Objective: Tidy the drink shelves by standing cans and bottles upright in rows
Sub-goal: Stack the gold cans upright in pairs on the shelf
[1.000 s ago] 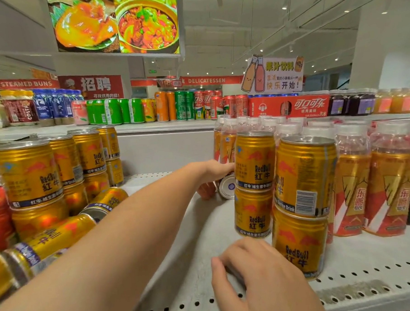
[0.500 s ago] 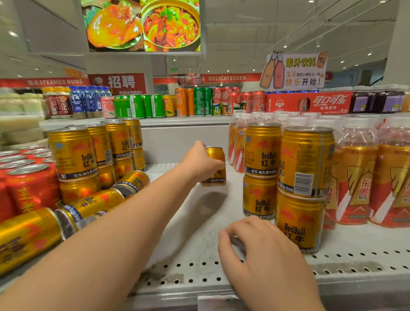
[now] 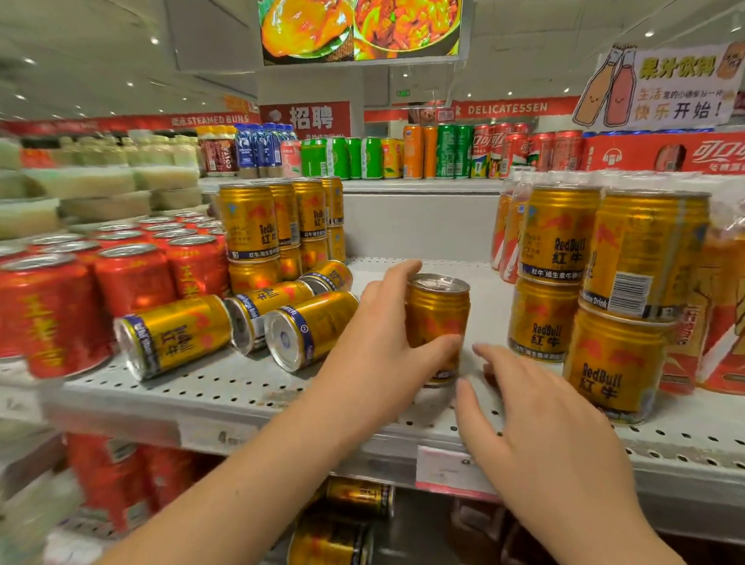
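Left hand is wrapping around a gold can, thumb on the near side and fingers curling round the back, holding it upright near the front middle of the perforated shelf; can's base is sitting at or just above the shelf, cannot tell if it is touching. Right hand is hovering just beside the can's base, fingers spread and loose, pinching nothing. Step in hand, as a judgement: placing this one can upright in the open gap between the two gold groups. To the right, stacked gold cans are standing two high in a row; to the left, another upright stack is standing at the back, with several fallen cans lying on their sides in front of it, ends facing the camera. Red cans are standing further left, blurred. Next move likely calls for seating the held can flush beside the right-hand stacks, then letting go and reaching left for a fallen can, gripping round the body and tipping it up without rolling its neighbours off the edge.
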`<control>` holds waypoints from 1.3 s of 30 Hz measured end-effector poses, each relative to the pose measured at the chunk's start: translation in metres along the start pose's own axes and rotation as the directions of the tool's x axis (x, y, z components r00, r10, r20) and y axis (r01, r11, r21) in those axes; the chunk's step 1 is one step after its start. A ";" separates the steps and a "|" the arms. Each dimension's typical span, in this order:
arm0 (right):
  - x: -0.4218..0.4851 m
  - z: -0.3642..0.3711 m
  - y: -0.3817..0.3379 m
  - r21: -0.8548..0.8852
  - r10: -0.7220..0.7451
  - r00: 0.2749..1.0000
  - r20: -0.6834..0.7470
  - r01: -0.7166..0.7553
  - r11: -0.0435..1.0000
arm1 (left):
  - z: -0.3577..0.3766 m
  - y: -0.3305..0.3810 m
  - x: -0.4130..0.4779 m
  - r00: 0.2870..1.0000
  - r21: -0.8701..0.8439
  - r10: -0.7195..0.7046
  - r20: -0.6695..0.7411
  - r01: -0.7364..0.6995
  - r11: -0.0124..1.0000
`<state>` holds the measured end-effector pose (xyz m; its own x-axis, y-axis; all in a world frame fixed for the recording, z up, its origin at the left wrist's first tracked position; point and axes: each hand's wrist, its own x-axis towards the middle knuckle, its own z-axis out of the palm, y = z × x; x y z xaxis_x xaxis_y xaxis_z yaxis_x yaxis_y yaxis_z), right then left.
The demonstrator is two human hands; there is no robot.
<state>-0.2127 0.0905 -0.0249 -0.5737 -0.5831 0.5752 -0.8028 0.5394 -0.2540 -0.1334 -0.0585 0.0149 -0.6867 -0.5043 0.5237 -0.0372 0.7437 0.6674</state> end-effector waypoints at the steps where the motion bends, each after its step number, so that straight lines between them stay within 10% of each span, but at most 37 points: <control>1: 0.000 0.001 0.000 0.010 0.017 1.000 0.009 -0.017 1.000 | -0.003 -0.002 -0.003 1.000 -0.019 -0.005 -0.011 0.005 1.000; 15: 0.029 0.003 -0.034 0.541 0.056 0.981 0.183 -0.148 0.828 | -0.079 -0.037 -0.011 0.945 0.441 0.313 -0.099 -0.240 0.865; 22: 0.037 0.008 -0.041 0.568 0.124 0.971 0.204 -0.221 0.792 | -0.085 -0.059 -0.004 0.969 0.853 0.229 0.092 -0.195 0.484; 33: 0.029 0.007 -0.049 0.527 0.175 0.976 0.133 -0.219 0.821 | -0.085 -0.071 -0.006 0.956 0.787 0.277 0.100 -0.246 0.565; 39: 0.029 0.010 -0.047 0.490 0.175 0.980 0.096 -0.200 0.848 | -0.087 -0.077 -0.012 0.948 0.478 0.314 -0.055 -0.251 0.842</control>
<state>-0.1930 0.0419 -0.0035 -0.7182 -0.5355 0.4444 -0.6461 0.2760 -0.7116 -0.0593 -0.1477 0.0032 -0.6228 -0.2684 0.7349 -0.2054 0.9625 0.1774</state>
